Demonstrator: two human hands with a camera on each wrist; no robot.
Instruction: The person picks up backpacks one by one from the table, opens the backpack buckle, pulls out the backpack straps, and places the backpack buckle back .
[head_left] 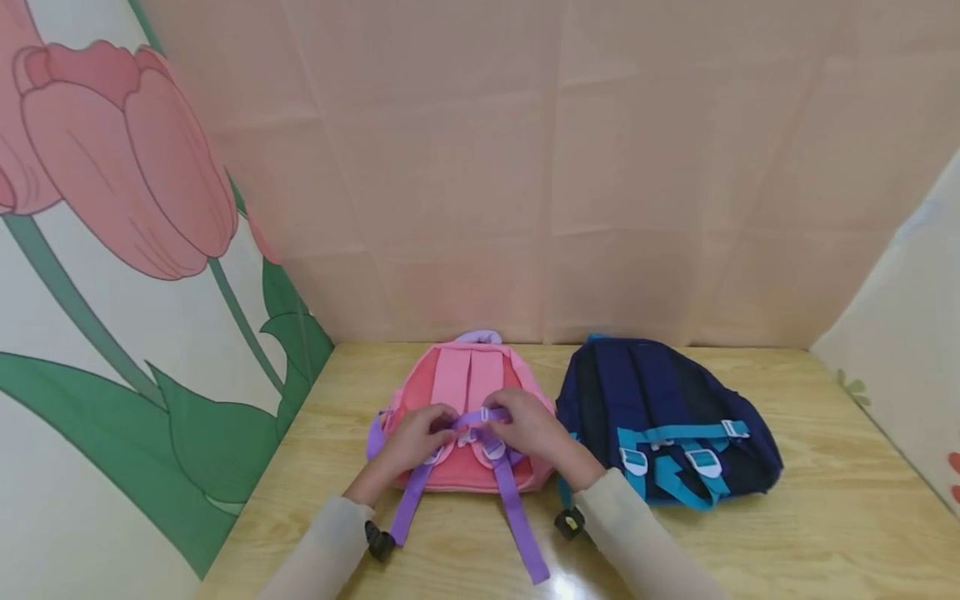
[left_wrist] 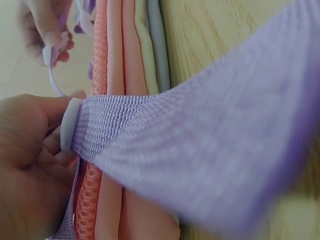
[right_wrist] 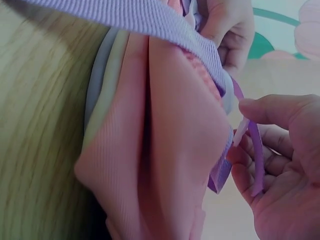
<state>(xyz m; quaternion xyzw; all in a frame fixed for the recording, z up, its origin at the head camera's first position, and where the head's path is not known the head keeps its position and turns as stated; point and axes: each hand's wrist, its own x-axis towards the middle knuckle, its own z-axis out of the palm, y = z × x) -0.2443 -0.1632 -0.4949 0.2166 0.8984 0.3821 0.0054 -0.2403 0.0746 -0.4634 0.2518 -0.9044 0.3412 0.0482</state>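
A pink backpack [head_left: 450, 377] lies on the table with its shoulder-strap side up. A thin purple strap [head_left: 471, 418] with white plastic buckle parts runs across it between the two hands. At the strap's left end, the left hand [head_left: 420, 435] holds it with curled fingers; the left wrist view hides its fingertips behind a white adjuster [left_wrist: 70, 125]. My right hand [head_left: 528, 425] pinches a white clip [right_wrist: 241, 132] on the purple strap between thumb and fingers. Two wider purple webbing straps [head_left: 513, 512] hang from the backpack toward the front.
A dark blue backpack [head_left: 645, 375] with teal straps lies just right of the pink one. Both wrists carry black devices [head_left: 570, 523]. Behind the wooden table [head_left: 840, 517] hangs a beige cloth [head_left: 480, 167]; a tulip-patterned panel [head_left: 120, 167] stands at the left.
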